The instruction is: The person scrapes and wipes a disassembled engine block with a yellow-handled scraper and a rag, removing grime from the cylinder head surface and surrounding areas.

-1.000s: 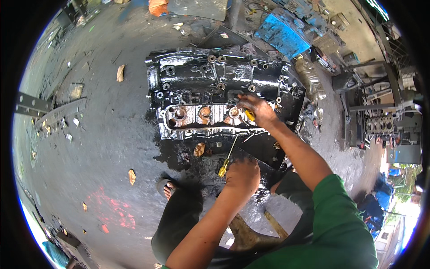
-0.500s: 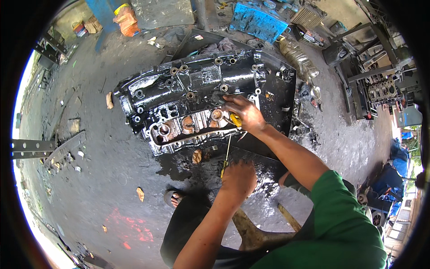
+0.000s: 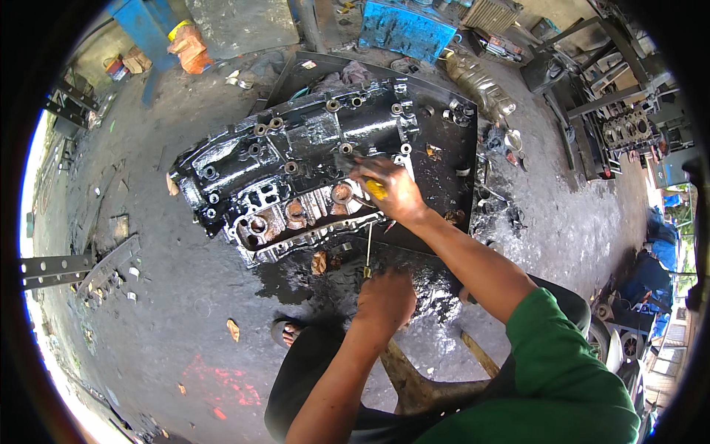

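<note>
A black, oil-wet engine part [image 3: 310, 137], long with several round bolt holes, lies on a dark metal tray [image 3: 455, 189]. Its near side is a bare-metal section [image 3: 296, 214] with rusty-brown round seats. Over the part's right half, my right hand [image 3: 396, 192] is closed round a yellow-handled tool [image 3: 376, 190]; its working end is hard to make out. A dark, blurred patch shows at the fingertips against the black surface. Nearer to me, my left hand [image 3: 388, 296] grips a screwdriver [image 3: 368, 248], its thin shaft pointing away towards the bare-metal section.
Oil wets the floor below the engine part, where a dry leaf [image 3: 319, 262] lies. Behind the tray are a blue box [image 3: 409, 31] and a clear plastic bottle [image 3: 481, 81]. Metal racks with an engine block [image 3: 625, 135] stand at right. A perforated metal bar [image 3: 55, 270] juts in at left.
My right hand has shifted slightly left over the engine part, its yellow handle still in the grip. The whole view has moved a little, and the screwdriver shaft stands more upright in it.
</note>
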`<state>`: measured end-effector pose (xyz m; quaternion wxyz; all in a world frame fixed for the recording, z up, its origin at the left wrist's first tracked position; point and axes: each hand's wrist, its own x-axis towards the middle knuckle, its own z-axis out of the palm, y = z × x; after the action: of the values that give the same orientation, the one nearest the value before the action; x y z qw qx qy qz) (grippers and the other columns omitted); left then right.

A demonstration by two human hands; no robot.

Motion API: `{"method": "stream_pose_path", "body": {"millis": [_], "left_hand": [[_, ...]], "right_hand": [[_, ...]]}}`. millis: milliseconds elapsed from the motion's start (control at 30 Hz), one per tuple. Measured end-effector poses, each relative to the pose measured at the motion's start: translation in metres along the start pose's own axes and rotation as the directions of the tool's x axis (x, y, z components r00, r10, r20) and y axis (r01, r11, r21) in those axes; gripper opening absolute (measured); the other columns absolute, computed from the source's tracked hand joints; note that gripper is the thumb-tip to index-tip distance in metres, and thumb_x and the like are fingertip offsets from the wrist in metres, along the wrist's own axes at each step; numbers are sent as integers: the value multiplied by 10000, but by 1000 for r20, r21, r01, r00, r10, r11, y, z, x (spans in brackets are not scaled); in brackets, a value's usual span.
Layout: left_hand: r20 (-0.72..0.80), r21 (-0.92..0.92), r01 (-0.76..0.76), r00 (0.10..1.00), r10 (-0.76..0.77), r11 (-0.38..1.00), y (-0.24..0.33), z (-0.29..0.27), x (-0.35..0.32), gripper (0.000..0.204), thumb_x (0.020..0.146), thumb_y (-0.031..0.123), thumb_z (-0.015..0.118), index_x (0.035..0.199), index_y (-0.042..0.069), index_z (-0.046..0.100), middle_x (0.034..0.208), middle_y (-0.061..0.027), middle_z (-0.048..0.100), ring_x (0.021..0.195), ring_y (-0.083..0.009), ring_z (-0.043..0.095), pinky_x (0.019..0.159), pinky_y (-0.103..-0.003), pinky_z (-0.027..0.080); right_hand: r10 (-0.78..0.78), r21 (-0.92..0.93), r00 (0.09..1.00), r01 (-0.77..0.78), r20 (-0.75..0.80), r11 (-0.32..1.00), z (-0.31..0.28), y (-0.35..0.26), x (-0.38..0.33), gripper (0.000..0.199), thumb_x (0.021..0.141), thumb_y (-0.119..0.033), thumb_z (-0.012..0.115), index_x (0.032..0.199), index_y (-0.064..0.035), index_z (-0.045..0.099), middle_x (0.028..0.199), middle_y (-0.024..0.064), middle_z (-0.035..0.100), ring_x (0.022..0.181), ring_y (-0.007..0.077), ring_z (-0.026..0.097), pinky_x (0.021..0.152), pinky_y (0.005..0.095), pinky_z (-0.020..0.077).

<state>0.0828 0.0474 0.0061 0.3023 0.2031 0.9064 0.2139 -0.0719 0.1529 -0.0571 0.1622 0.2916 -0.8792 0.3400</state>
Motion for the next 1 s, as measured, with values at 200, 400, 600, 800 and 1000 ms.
{"method": "stream_pose_path", "body": {"millis": [200,400,600,800,1000], "left_hand": [[14,-5,29,1000,-28,1000,-1,-4,2,363,905,307,576,1121,16,570,1063,-190,652,968,-351,665,811,-455,546],[-27,7,10,1000,-10,1000,-3,-6,-1,367,899,313,583,1113,15,573,1069,-183,650,973,-345,666,816,-445,548],[-73,12,-14,997,15,1000,-2,-2,-4,393,895,314,589,1143,11,560,1090,-180,645,998,-342,655,832,-441,544],[-18,19,3,1000,-3,1000,-1,-4,-1,408,900,301,586,1180,7,555,1138,-189,629,1040,-346,638,855,-437,536],[-31,-24,-41,999,40,999,-4,-4,3,407,904,299,580,1185,6,556,1165,-205,614,1077,-345,622,882,-438,526]], "right_hand": [[279,23,945,-287,172,958,2,-4,9,133,825,-52,677,952,-91,682,1066,131,686,977,300,666,817,387,555],[57,-161,998,-52,28,986,-5,5,5,130,814,-79,702,940,-91,674,1071,116,689,965,309,666,821,373,560],[-2,26,979,8,-205,1000,1,-2,3,80,830,-56,694,906,-78,685,1022,125,704,896,308,691,785,368,557],[170,-50,985,-169,24,984,3,5,9,131,841,-130,677,967,-96,687,976,141,680,849,342,667,724,380,559],[225,-182,888,-163,401,970,-32,26,-12,247,847,-51,615,1060,-160,675,1023,107,678,881,341,668,807,394,546]]}}
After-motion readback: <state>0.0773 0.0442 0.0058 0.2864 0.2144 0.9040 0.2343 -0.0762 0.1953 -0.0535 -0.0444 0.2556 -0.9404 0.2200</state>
